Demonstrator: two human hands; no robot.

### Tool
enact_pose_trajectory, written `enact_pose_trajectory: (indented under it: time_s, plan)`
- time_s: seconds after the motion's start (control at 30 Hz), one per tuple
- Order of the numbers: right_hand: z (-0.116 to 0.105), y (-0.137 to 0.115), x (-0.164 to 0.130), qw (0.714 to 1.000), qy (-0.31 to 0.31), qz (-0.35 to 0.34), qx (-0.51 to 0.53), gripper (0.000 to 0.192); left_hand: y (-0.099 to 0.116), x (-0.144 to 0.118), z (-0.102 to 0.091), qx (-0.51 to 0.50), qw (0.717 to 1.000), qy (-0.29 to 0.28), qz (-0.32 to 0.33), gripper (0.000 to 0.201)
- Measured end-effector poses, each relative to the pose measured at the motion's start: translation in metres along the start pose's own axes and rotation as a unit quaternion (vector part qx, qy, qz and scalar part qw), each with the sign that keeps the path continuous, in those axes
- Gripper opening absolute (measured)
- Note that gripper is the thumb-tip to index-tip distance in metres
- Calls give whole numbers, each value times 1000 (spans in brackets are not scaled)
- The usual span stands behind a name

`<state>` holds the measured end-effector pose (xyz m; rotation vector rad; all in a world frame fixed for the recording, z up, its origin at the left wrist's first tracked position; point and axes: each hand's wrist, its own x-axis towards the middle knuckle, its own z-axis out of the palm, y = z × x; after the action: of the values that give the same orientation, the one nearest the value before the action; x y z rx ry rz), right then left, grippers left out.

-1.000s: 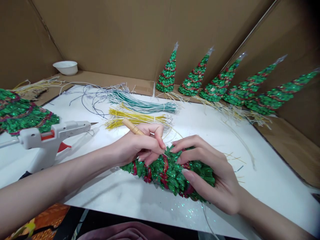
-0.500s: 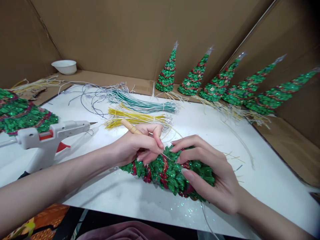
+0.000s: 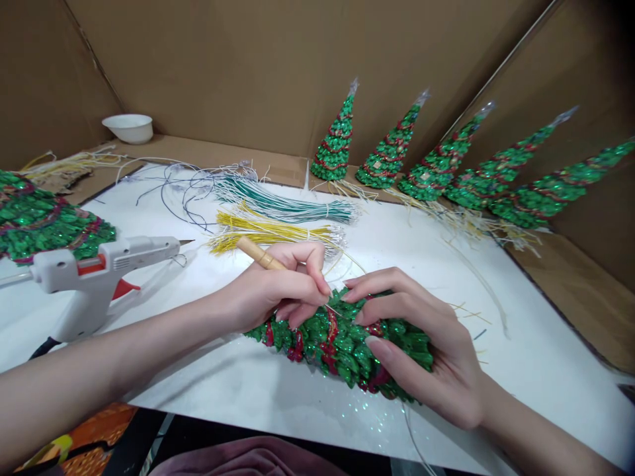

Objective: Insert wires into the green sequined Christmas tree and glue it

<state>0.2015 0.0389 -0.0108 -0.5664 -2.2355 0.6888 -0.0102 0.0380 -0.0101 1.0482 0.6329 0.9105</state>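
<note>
green glitter covers the tree (image 3: 342,340) i have lying on its side on the white board (image 3: 520,357), near the front edge, its tip pointing left. my right hand (image 3: 426,350) wraps over its wide end, thumb along the near side and fingers curled over the top, grasping the tree and pressing it down. my left hand (image 3: 278,287) is clenched around a wooden-handled tool (image 3: 258,252); the handle sticks out far-left past my knuckles, and the thin metal tip meets the tree just where the fingertips of both hands come close together. i cannot tell how deep the tip goes.

left of my left arm a white glue gun (image 3: 99,268) stands on the board, nozzle pointing right, well apart from the tree. another green tree (image 3: 44,221) lies behind it at the left edge. farther back on the board lie a yellow wire bundle (image 3: 272,235), just beyond my left hand, and a green wire bundle (image 3: 288,206) behind that, with loose dark wires (image 3: 173,195) to their left. a white bowl (image 3: 127,127) sits far left on the cardboard. five finished trees (image 3: 446,168) stand in a row along the far right, against the cardboard wall (image 3: 223,66), with pale wires trailing from their bases.
</note>
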Motion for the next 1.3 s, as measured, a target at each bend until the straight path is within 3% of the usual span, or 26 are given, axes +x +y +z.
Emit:
enact_pose_trajectory:
  time_s: [0.7,1.3]
  plan:
    - [0,0,0,1000,-2,2,3,16,5,2,3,26,999,6,-25,14]
    - [0,1,-2,1000,-15,4,12,15,-1,3,0,-43,999,1,-26,14]
